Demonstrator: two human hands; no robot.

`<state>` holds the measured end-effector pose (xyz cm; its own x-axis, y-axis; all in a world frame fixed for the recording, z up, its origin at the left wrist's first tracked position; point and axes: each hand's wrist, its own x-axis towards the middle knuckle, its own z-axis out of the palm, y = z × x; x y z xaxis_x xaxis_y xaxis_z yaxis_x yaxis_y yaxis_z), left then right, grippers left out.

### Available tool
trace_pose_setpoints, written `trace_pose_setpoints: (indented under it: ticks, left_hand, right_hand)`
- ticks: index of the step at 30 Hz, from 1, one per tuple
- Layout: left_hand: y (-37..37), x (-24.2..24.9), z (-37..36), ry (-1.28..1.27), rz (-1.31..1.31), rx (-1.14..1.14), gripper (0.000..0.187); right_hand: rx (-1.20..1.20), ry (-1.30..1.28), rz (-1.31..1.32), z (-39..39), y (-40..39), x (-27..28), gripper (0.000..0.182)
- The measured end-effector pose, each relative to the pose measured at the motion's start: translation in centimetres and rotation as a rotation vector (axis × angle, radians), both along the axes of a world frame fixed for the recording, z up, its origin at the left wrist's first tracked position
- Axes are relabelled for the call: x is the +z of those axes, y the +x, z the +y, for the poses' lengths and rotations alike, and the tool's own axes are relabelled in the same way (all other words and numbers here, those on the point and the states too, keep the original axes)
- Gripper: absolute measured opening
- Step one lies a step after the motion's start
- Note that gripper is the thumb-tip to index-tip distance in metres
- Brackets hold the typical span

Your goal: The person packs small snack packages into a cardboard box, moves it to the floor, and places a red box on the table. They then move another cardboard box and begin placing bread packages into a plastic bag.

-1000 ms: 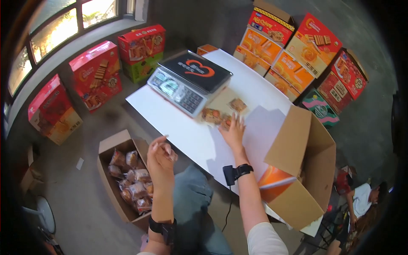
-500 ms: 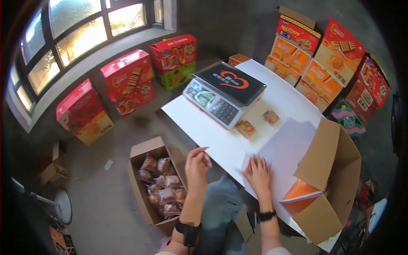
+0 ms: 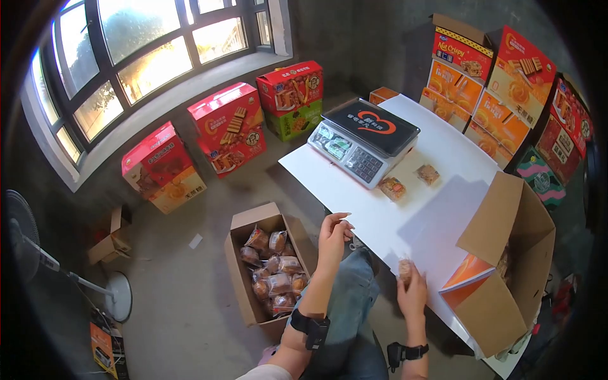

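Note:
My right hand [image 3: 411, 295] is at the near edge of the white table, its fingers closed round a small wrapped cake [image 3: 405, 271] in clear film. Just left of the table edge, my left hand [image 3: 334, 230] hovers with loosely bent fingers slightly apart, and I see nothing in it. Two flat wrapped snacks, one nearer [image 3: 392, 188] and one farther [image 3: 428, 174], lie beside the digital scale [image 3: 366, 144]. Below and left of my left hand, an open carton [image 3: 238, 278] on the floor holds several wrapped cakes [image 3: 278, 284].
A large open carton [image 3: 484, 323] stands at the table's right end, an orange printed sheet [image 3: 467, 278] by its flap. Red and orange snack boxes [image 3: 231, 130] line the window wall; more boxes [image 3: 494, 101] are stacked behind the table. A fan [image 3: 118, 294] stands at left.
My right hand has gone from lying over the tabletop to holding the wrapped cake up near the edge. My left hand stays raised beside the table. The whole view has shifted.

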<state>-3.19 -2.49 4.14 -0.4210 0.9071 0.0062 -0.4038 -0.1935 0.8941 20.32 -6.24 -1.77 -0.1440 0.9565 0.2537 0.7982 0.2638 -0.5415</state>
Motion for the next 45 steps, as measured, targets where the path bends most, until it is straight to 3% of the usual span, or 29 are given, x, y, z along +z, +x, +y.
trace_pose_setpoints:
  ticks: [1, 2, 4, 6, 8, 10, 11, 13, 16, 24, 28, 30, 31, 33, 35, 37, 41, 43, 45]
  left_hand:
    - [0.1, -0.1, 0.0, 0.002, 0.007, -0.001, 0.022]
    - [0.1, -0.2, 0.0, 0.001, 0.025, -0.01, 0.022]
    - [0.3, -0.5, -0.1, -0.011, 0.051, -0.023, 0.023]
    - [0.5, -0.7, 0.1, -0.066, 0.09, -0.044, 0.024]
    - [0.8, -0.5, 0.2, -0.088, 0.11, -0.058, 0.024]
    - [1.2, -0.5, 0.2, -0.109, 0.13, -0.067, 0.024]
    - [1.4, -0.5, 0.2, -0.122, 0.121, -0.089, 0.025]
    - [1.8, -0.5, 0.4, -0.133, 0.115, -0.106, 0.025]
    - [2.1, -0.7, 0.5, -0.125, 0.132, -0.14, 0.026]
    - [2.6, -1.0, 0.7, -0.131, 0.167, -0.227, 0.024]
    - [1.1, -2.1, 0.7, -0.15, 0.444, -0.187, 0.023]
    - [0.2, -2.4, 0.5, -0.166, 0.491, -0.145, 0.023]
    - [-0.1, -1.8, 0.3, -0.261, 0.596, -0.115, 0.023]
    - [-0.7, -1.5, 0.0, -0.368, 0.718, -0.085, 0.024]
    - [-1.0, -2.4, 0.2, -0.359, 0.754, -0.077, 0.024]
    - [-1.4, -2.8, 0.3, -0.356, 0.795, -0.067, 0.024]
    - [-0.5, -1.9, 0.3, -0.347, 0.798, -0.106, 0.024]
    - [0.1, -1.3, 0.4, -0.348, 0.83, -0.103, 0.024]
    - [0.5, -1.2, 0.7, -0.347, 0.838, -0.133, 0.025]
  right_hand:
    - [-0.084, -0.211, 0.17, -1.3, -0.2, 3.0, 0.051]
    - [-0.087, -0.212, 0.177, -2.5, 0.7, 4.5, 0.051]
    - [0.191, 0.26, 0.419, -4.3, 2.4, 6.2, 0.055]
    - [0.212, 0.696, 0.729, -5.0, 3.9, 6.6, 0.051]
    - [-0.121, 0.642, 0.8, -4.7, 8.8, 6.3, 0.048]
    - [-0.518, 0.901, 0.101, -2.3, 8.6, 13.5, 0.042]
    - [-0.52, 0.901, 0.105, -1.3, 9.0, 13.9, 0.042]
    - [-0.769, 0.744, -0.226, 0.1, 10.4, 14.1, 0.04]
    - [-0.776, 0.623, -0.397, -0.3, 9.7, 13.6, 0.037]
    - [-0.757, 0.616, -0.435, -0.7, 9.8, 13.4, 0.033]
    - [-0.65, 0.679, -0.325, -1.1, 8.4, 14.3, 0.033]
    - [-0.495, 0.884, -0.046, -0.6, 7.0, 13.5, 0.034]
    - [-0.378, 0.905, -0.042, -0.7, 6.3, 12.7, 0.035]
    - [-0.04, 0.806, 0.149, -0.4, 3.7, 10.5, 0.034]
    - [0.267, 0.702, 0.116, 1.1, 0.2, 10.3, 0.034]
    - [0.354, 0.512, 0.097, 3.7, -2.7, 9.6, 0.035]
    - [0.097, 0.245, 0.08, 15.2, -6.2, 3.7, 0.058]
    - [-0.132, 0.194, -0.089, 20.8, -7.4, 1.2, 0.066]
    - [-0.128, 0.221, -0.161, 24.6, -7.2, -2.1, 0.065]
